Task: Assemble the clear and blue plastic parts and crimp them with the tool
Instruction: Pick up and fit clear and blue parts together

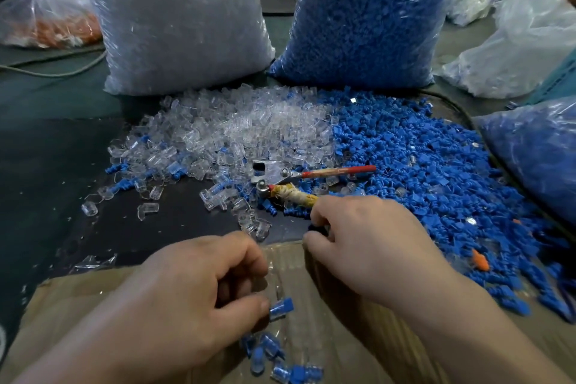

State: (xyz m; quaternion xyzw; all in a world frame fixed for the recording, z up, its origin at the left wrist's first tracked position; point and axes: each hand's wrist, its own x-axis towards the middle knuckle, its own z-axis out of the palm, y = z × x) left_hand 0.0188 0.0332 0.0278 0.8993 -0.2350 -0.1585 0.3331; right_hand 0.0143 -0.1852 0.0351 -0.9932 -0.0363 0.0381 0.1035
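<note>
Seen from above, a person's left hand [199, 290] pinches a small assembled piece [281, 308] between thumb and curled fingers. The piece is a blue insert seated in a clear shell, and it pokes out to the right of the fingertips. The right hand [374, 243] sits just right of that pinch and a little farther from the body. Its fingers curl over the end of the taped lower handle of the crimping tool [282, 173]. From the pinch, the tool lies ahead and apart. Its long axis runs left to right, with the metal head toward the left and the red upper handle splayed off to the right. The tool's head lies almost straight ahead of the pinched piece, so piece and head probably need to meet next. Beyond the tool are heaped clear parts [233, 128], with blue parts [420, 165] ahead and right. Below the pinch, nearer the body, finished pieces [274, 352] lie on cardboard [62, 305].
</note>
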